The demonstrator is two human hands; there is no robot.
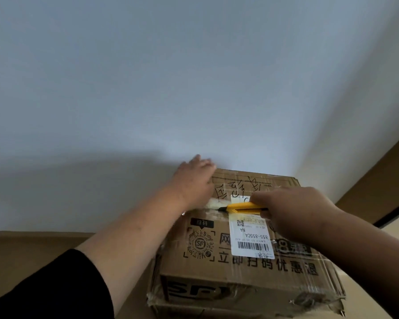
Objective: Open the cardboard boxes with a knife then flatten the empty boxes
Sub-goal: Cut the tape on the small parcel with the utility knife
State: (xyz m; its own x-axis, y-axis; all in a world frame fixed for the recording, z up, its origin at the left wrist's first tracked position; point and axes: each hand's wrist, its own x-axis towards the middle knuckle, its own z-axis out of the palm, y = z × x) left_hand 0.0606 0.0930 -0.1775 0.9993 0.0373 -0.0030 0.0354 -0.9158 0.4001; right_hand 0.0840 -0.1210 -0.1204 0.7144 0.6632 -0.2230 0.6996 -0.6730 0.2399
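A taped brown cardboard box (247, 265) with black print and a white shipping label (251, 238) sits in front of me, low and right of centre. My right hand (295, 212) grips a yellow utility knife (242, 207). The knife lies along the taped middle seam of the box top, its dark tip pointing left. My left hand (194, 180) rests flat on the far left corner of the box top, fingers straight and reaching over the far edge.
The box stands on a tan surface (32, 247) against a white wall (194, 88). A brown panel with a dark edge (382, 180) runs along the right side. A black sleeve (55, 288) covers my left upper arm.
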